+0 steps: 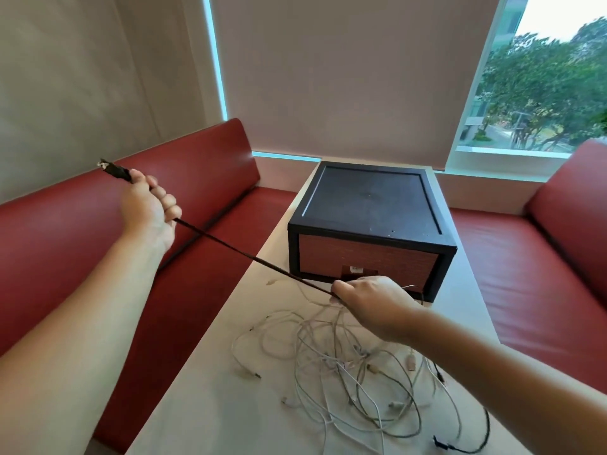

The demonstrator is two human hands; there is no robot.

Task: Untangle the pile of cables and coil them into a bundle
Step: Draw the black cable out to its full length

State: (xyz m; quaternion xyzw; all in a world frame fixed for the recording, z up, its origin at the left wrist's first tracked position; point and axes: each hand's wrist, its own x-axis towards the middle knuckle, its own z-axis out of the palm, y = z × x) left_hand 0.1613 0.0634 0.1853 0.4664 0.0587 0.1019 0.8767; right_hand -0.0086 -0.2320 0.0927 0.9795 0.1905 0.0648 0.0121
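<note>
Head view: freeing black cable [249, 254] from the pile [345, 372]
Left hand [149, 208] and right hand [368, 303] curl round it; next, slide it out

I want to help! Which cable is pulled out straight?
The dark cable, held taut between the left hand and right hand. The white cables lie looped on the table.
</note>
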